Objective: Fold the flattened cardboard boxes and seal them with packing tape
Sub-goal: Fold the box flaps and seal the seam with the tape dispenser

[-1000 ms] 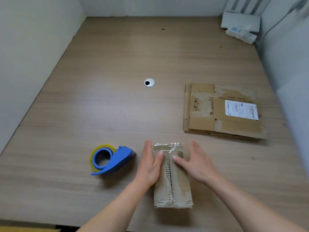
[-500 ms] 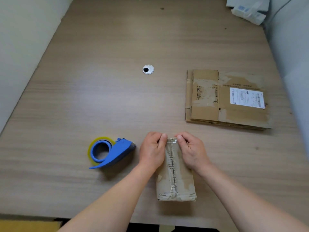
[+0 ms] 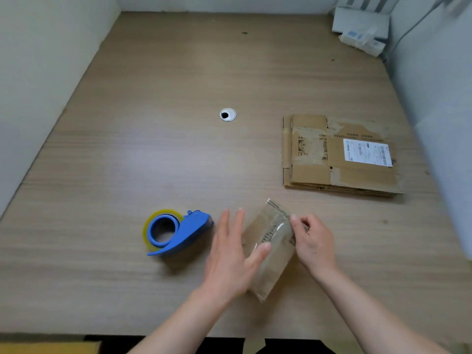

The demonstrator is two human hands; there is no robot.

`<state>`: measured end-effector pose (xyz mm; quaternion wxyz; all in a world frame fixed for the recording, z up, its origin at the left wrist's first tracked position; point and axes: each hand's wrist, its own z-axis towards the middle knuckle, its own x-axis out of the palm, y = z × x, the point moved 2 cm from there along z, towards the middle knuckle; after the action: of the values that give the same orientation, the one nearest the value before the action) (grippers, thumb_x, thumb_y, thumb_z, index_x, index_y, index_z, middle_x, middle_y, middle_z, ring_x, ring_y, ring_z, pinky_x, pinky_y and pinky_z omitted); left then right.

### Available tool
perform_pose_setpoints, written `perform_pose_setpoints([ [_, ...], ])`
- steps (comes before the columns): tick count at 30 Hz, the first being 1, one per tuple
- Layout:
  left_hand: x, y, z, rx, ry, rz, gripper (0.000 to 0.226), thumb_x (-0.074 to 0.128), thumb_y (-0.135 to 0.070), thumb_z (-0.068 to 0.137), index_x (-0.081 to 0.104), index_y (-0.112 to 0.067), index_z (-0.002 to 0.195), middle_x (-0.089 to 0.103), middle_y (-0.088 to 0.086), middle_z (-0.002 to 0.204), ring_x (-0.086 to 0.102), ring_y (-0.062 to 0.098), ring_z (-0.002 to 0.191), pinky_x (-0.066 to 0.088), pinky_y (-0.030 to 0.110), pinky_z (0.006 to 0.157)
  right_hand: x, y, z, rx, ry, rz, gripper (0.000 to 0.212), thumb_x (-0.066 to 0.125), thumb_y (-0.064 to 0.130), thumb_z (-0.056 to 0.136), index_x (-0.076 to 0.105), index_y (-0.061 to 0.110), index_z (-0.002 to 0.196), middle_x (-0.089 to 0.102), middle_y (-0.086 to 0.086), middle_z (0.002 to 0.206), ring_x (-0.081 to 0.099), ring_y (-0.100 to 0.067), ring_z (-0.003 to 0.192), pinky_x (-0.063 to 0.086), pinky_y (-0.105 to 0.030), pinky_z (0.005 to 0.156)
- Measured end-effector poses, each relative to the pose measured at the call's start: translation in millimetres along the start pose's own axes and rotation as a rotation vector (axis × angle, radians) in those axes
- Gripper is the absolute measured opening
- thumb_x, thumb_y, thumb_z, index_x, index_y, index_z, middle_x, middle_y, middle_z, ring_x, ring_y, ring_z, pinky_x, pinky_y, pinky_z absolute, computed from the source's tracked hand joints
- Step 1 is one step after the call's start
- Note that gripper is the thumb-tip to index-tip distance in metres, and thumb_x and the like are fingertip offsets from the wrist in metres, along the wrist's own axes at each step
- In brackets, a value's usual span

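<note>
Since a moment ago the small taped brown cardboard box [image 3: 273, 254] has swung toward one o'clock. My left hand [image 3: 229, 254] has let go, fingers straight, thumb touching it. My right hand [image 3: 313, 241] pinches its right edge. At nine o'clock lies a blue plastic tape dispenser [image 3: 178, 233]; flattened brown cardboard boxes [image 3: 314, 172] lie beyond, at one.
</note>
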<state>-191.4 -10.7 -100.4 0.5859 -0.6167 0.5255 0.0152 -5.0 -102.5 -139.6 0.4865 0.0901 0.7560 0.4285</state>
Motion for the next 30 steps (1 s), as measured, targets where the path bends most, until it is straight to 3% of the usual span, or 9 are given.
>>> perform_pose_setpoints([
  [5,11,21,-30,-0.035,-0.082,0.022,0.089,0.064,-0.052,0.087,0.011,-0.028,0.156,-0.015,-0.009,0.162,-0.008,0.008,0.15,0.004,0.02,0.113,-18,-12,-26,0.135,0.016,-0.094,0.026,0.058,0.046,0.094,0.059,0.022,0.105,0.061,0.014,0.074,0.06,-0.021,0.082,0.04,-0.033,0.07],
  [8,18,23,-16,-0.034,-0.052,-0.076,0.083,0.062,-0.035,0.094,0.011,-0.02,0.157,0.003,-0.001,0.165,0.005,0.011,0.151,0.006,0.017,0.114,-24,-17,-50,0.171,0.069,-0.107,0.044,0.055,0.039,0.097,0.047,0.02,0.135,0.066,0.004,0.09,0.059,-0.021,0.085,0.046,-0.037,0.079],
  [12,19,24,9,0.022,0.032,-0.035,0.069,0.049,-0.038,0.1,0.014,-0.025,0.157,0.022,-0.01,0.162,0.021,0.007,0.146,0.015,0.015,0.11,-38,-26,-76,0.276,0.192,-0.147,0.072,0.056,0.036,0.093,0.021,0.025,0.154,0.072,-0.002,0.104,0.066,-0.026,0.099,0.05,-0.041,0.09],
  [15,22,20,23,0.058,0.102,-0.06,0.054,0.042,-0.038,0.103,0.027,-0.033,0.154,0.038,-0.012,0.155,0.036,0.01,0.14,0.026,0.013,0.103,-59,-20,-66,0.15,0.143,-0.273,0.09,0.066,0.044,0.085,0.015,0.026,0.157,0.056,-0.003,0.139,0.054,-0.024,0.125,0.046,-0.042,0.101],
  [17,28,16,27,0.039,0.117,-0.147,0.048,0.044,-0.036,0.103,0.035,-0.037,0.15,0.046,-0.012,0.15,0.043,0.011,0.137,0.034,0.022,0.109,-63,-13,-54,-0.013,0.197,-0.291,0.082,0.065,0.046,0.089,0.024,0.025,0.157,0.042,0.003,0.151,0.039,-0.017,0.139,0.034,-0.036,0.112],
  [20,36,6,33,-0.029,0.085,-0.28,0.042,0.05,-0.031,0.101,0.048,-0.037,0.143,0.054,-0.013,0.143,0.048,0.007,0.132,0.038,0.03,0.112,-60,-12,-43,-0.091,0.381,-0.334,0.054,0.059,0.048,0.093,0.047,0.033,0.144,0.055,0.01,0.14,0.051,-0.011,0.123,0.04,-0.025,0.098],
  [22,38,-1,37,-0.11,0.051,-0.364,0.04,0.058,-0.03,0.098,0.056,-0.031,0.138,0.058,-0.011,0.138,0.052,0.007,0.127,0.041,0.034,0.111,-64,-15,-43,-0.055,0.364,-0.33,0.037,0.061,0.058,0.084,0.06,0.04,0.116,0.066,0.017,0.113,0.061,-0.007,0.101,0.047,-0.025,0.081],
  [25,41,-8,39,-0.236,-0.095,-0.43,0.045,0.071,-0.037,0.088,0.063,-0.024,0.13,0.064,-0.008,0.123,0.058,0.01,0.114,0.047,0.035,0.105,-61,-25,-54,0.053,0.369,-0.291,0.054,0.056,0.079,0.06,0.059,0.033,0.089,0.066,0.016,0.084,0.063,-0.006,0.08,0.052,-0.032,0.073],
  [30,60,-29,32,-0.189,-0.173,-0.303,0.017,0.075,-0.034,0.084,0.075,-0.022,0.096,0.071,-0.006,0.098,0.063,0.012,0.095,0.048,0.026,0.087,-53,-45,-78,0.11,0.466,-0.232,0.081,0.062,0.084,0.054,0.043,0.041,0.12,0.069,0.013,0.093,0.066,-0.007,0.086,0.055,-0.038,0.082],
])
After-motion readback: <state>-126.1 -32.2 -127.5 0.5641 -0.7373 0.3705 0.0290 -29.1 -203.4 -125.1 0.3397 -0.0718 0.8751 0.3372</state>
